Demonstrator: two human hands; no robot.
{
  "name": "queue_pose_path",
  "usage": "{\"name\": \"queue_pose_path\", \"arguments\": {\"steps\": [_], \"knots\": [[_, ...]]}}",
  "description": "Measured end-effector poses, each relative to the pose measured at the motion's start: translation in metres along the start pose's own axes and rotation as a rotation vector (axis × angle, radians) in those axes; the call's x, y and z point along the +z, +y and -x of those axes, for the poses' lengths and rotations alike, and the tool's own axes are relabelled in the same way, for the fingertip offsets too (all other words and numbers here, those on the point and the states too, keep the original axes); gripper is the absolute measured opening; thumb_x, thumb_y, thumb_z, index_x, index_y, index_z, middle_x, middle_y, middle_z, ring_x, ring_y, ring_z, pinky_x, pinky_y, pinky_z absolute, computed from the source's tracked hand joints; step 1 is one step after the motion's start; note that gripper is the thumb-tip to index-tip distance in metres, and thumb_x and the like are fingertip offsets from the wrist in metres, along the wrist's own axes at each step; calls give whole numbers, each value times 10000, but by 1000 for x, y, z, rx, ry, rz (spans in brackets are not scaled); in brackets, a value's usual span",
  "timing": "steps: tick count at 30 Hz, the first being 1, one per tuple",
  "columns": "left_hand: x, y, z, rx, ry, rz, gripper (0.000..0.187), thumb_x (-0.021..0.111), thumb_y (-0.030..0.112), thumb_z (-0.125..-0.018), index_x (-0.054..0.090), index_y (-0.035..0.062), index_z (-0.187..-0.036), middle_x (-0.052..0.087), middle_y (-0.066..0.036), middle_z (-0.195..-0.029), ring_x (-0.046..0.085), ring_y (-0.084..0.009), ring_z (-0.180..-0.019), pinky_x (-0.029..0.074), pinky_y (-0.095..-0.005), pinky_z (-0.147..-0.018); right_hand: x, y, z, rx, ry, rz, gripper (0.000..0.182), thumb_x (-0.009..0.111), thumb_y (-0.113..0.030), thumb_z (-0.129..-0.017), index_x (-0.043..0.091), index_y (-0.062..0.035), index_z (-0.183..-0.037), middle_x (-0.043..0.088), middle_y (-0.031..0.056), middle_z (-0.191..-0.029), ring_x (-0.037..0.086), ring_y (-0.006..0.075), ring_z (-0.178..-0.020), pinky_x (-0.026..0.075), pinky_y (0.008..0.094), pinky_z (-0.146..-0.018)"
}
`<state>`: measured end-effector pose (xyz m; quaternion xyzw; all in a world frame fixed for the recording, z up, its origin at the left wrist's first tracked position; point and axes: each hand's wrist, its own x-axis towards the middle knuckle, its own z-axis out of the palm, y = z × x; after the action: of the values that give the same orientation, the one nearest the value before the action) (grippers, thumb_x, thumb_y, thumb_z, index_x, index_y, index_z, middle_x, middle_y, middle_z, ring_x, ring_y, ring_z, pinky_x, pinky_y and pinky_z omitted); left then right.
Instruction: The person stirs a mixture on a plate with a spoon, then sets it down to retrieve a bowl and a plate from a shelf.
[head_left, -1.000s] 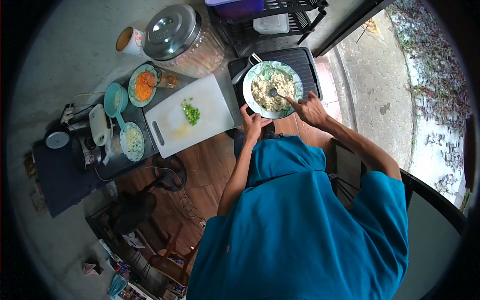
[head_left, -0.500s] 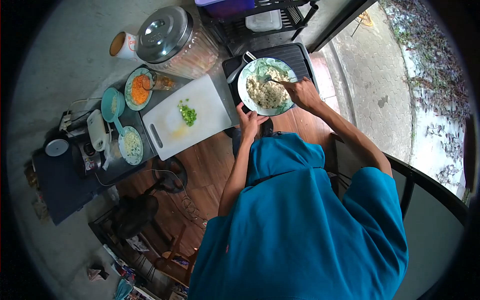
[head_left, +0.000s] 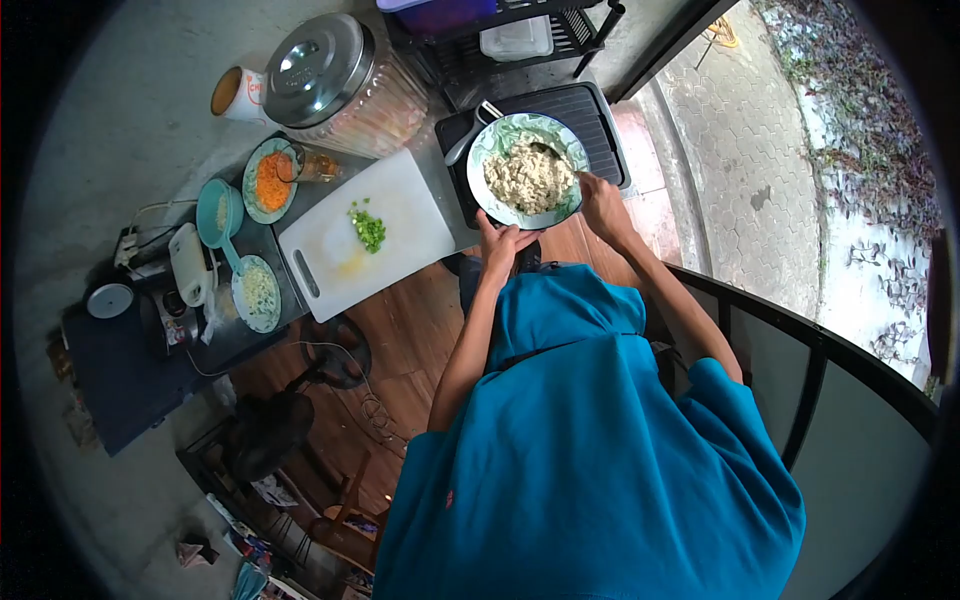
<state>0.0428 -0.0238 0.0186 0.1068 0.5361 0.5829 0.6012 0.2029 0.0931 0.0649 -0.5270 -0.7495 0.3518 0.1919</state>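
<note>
A patterned green-and-white bowl (head_left: 497, 199) stands on a black griddle tray and holds a pale, lumpy mixture (head_left: 530, 174). My left hand (head_left: 499, 243) is at the bowl's near left rim, fingers against its outer side. At the right rim, my right hand (head_left: 603, 208) is closed on a utensil, whose dark end rests in the mixture near the bowl's upper right. To the left, chopped green pieces (head_left: 369, 231) lie on a white cutting board (head_left: 415, 215).
A large lidded glass jar (head_left: 375, 112) stands behind the board. Further left are a plate of shredded orange food (head_left: 272, 182), an amber glass (head_left: 318, 166), a turquoise strainer (head_left: 219, 213) and a plate of chopped white pieces (head_left: 258, 294). A black rack (head_left: 448, 62) stands behind.
My right hand has moved down along the bowl's right side, and the utensil has shifted right in the mixture. My left hand remains at the rim. The whole view has shifted slightly.
</note>
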Motion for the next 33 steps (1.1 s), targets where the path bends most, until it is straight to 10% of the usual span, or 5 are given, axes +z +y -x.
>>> {"name": "queue_pose_path", "arguments": {"steps": [17,27,33], "knots": [[-26,5,-11,15,-25,-27,424,415,78,-952,203,0,-1311,517,-259,-1120,624,-348,-952,547,-397,-828,-9,4,-33,-542,-166,285,320,507,-97,-822,595,-90,-1129,594,202,-627,612,345,-567,484,452,-520],[-1,5,9,-79,-112,-75,662,450,56,-925,-29,91,-1380,576,-284,-1034,652,-356,-873,549,-417,-799,-22,24,19,-126,-73,680,485,464,-90,-811,460,-13,-1290,591,260,-645,602,376,-571,488,477,-572],[-3,1,6,-91,-117,-46,395,429,107,-960,254,48,-1311,600,-259,-1021,656,-344,-867,565,-400,-755,-7,14,16,-58,-179,544,518,438,-111,-820,395,71,-1303,626,243,-696,634,371,-644,484,492,-714]]}}
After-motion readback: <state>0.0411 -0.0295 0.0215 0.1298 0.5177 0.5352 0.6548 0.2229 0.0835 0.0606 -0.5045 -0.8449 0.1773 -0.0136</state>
